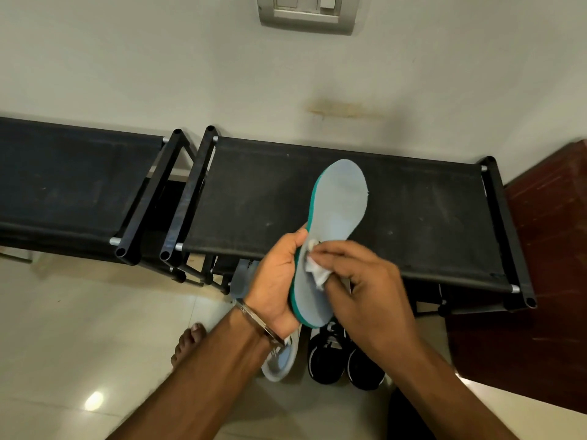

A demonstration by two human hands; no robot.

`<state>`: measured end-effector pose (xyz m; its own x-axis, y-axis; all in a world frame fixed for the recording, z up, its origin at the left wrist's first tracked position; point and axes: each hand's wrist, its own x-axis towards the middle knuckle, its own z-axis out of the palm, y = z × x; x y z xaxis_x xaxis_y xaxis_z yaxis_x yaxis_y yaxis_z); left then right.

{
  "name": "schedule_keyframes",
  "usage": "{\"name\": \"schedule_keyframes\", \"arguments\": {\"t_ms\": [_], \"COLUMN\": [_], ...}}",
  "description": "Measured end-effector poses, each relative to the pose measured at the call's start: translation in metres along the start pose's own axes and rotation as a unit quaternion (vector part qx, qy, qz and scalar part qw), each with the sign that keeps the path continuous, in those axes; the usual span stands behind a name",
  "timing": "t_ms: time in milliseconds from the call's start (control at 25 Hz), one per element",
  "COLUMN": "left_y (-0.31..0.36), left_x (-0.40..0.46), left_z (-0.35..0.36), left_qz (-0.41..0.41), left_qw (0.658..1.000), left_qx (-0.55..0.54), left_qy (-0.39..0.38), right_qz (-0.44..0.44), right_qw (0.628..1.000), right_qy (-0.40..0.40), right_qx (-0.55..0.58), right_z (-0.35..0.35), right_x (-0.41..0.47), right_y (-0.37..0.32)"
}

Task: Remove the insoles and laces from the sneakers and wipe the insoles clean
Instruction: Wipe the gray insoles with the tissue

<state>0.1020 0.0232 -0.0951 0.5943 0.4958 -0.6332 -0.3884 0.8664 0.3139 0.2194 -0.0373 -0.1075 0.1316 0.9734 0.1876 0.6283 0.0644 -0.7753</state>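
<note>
My left hand [275, 281] grips a grey insole with a teal edge [338, 208] near its heel end, holding it up over the black shoe rack. My right hand [365, 274] pinches a crumpled white wipe [319, 274] and presses it on the insole's grey face. On the floor below stand two black sneakers [346, 360]. A second grey insole [281, 360] lies on the floor beside them, partly hidden by my left wrist. Another grey piece [243, 277] shows under the rack's edge. No laces are visible.
Two black fabric-topped shoe racks, one [397, 211] at the middle and one [63, 185] at the left, stand against the white wall. A brown wooden door [546, 265] is at the right. My bare foot [189, 342] rests on the glossy tile floor. A switch plate [306, 11] is on the wall.
</note>
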Motion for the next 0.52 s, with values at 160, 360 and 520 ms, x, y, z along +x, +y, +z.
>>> {"name": "schedule_keyframes", "arguments": {"t_ms": [160, 360, 520], "left_y": [0.009, 0.015, 0.011], "left_x": [0.003, -0.001, 0.0], "left_z": [-0.007, -0.001, -0.005], "left_qz": [-0.004, 0.0, 0.029], "left_qw": [0.999, 1.0, 0.997], "left_qx": [-0.001, 0.007, 0.066], "left_qy": [0.046, 0.01, 0.002], "right_qz": [0.01, 0.077, 0.162], "right_qw": [0.986, 0.959, 0.942], "right_qy": [-0.128, -0.064, 0.129], "right_qx": [0.111, 0.266, 0.266], "right_z": [-0.005, -0.013, -0.024], "right_x": [-0.001, 0.005, 0.011], "right_y": [-0.009, -0.013, -0.006]}}
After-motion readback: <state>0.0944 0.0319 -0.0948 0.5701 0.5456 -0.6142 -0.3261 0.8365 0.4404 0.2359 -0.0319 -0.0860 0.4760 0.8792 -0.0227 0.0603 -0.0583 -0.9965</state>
